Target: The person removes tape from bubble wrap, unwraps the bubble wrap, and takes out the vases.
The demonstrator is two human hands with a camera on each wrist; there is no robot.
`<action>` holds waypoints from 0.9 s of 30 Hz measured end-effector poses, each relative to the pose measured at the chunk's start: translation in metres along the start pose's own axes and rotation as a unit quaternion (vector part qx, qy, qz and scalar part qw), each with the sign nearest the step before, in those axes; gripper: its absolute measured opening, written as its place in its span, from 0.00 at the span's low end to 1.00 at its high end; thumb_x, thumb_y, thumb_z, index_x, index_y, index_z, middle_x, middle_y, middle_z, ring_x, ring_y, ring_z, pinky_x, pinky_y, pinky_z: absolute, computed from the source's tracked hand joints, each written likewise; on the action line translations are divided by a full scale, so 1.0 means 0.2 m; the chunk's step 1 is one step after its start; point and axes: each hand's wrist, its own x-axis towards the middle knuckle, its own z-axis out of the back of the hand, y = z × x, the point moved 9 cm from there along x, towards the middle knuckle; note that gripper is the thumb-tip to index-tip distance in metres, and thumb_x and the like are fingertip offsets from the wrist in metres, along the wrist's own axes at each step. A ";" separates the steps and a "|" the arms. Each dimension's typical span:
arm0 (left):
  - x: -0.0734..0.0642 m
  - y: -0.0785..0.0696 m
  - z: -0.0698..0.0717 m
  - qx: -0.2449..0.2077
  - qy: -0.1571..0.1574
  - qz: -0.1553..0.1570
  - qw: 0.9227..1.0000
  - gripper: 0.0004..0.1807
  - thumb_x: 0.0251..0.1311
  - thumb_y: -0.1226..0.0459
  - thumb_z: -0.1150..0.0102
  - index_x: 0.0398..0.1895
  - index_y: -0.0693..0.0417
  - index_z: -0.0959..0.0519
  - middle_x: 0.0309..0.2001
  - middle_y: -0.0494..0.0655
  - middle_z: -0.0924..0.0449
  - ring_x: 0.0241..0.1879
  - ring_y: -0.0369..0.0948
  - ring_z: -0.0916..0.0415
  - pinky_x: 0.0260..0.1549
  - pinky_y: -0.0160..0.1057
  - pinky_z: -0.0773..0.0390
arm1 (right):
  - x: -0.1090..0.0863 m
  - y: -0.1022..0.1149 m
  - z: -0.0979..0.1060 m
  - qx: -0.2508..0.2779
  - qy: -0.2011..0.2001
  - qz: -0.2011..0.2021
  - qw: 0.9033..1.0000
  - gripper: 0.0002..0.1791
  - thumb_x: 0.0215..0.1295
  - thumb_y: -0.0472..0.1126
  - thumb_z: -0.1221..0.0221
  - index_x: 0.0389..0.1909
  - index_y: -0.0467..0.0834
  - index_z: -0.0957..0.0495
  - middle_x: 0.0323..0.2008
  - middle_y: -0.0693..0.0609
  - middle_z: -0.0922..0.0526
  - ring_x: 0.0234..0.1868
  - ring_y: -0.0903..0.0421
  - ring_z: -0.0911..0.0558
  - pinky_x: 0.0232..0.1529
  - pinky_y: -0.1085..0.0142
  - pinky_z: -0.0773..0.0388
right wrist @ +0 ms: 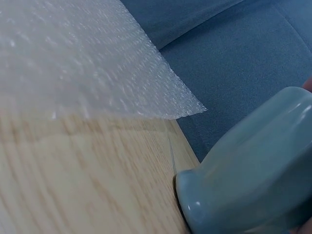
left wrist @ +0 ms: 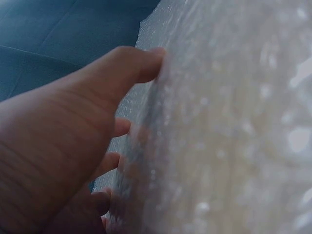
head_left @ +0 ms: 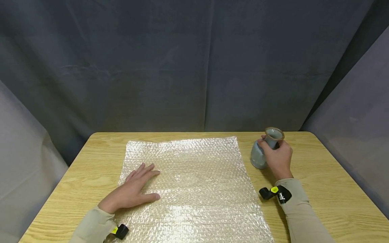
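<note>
A sheet of bubble wrap [head_left: 194, 182] lies flat over the middle of the wooden table. On its left part rests my left hand [head_left: 130, 192], fingers spread and straight; the left wrist view shows its thumb and fingertips against the bubble wrap [left wrist: 234, 126]. To the right of the sheet is a pale blue-grey ceramic vase [head_left: 258, 156] with a brown rim. My right hand [head_left: 278, 158] grips it round the neck. In the right wrist view the vase [right wrist: 253, 161] has its base at the table surface, and only a little of the hand shows.
The wooden table [head_left: 319, 189] has rounded far corners. A dark curtain [head_left: 152, 67] hangs behind its far edge, and pale cloth panels [head_left: 355, 111] stand at both sides. The wrap's right edge runs a short way left of the vase.
</note>
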 end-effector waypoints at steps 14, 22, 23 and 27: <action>0.00 0.00 0.00 -0.001 -0.002 0.001 1.000 0.46 0.60 0.36 0.35 0.78 0.43 0.36 0.84 0.54 0.51 0.84 0.62 0.64 0.77 0.72 0.60 | 0.02 -0.02 0.02 -0.004 -0.013 0.002 1.000 0.19 0.64 0.54 0.32 0.51 0.48 0.14 0.41 0.69 0.16 0.44 0.76 0.22 0.49 0.73 0.25; 0.00 0.01 0.00 0.003 -0.002 0.000 1.000 0.46 0.61 0.37 0.35 0.79 0.43 0.36 0.84 0.54 0.51 0.84 0.61 0.64 0.77 0.72 0.60 | 0.03 -0.04 0.04 0.012 -0.021 0.001 1.000 0.19 0.64 0.52 0.31 0.51 0.47 0.14 0.38 0.72 0.16 0.43 0.75 0.21 0.47 0.76 0.26; 0.00 0.01 0.00 0.003 -0.001 0.000 1.000 0.46 0.61 0.37 0.35 0.79 0.43 0.36 0.84 0.53 0.51 0.84 0.61 0.64 0.77 0.72 0.60 | 0.03 -0.04 0.04 0.014 -0.022 0.002 1.000 0.19 0.64 0.52 0.31 0.50 0.47 0.14 0.38 0.72 0.16 0.43 0.75 0.20 0.47 0.76 0.26; 0.01 0.01 0.00 0.002 0.000 0.001 1.000 0.46 0.61 0.37 0.35 0.78 0.43 0.36 0.84 0.53 0.51 0.84 0.61 0.64 0.77 0.72 0.60 | 0.03 -0.05 0.04 0.006 -0.021 0.001 1.000 0.20 0.64 0.53 0.31 0.52 0.47 0.14 0.40 0.71 0.16 0.44 0.75 0.21 0.47 0.76 0.26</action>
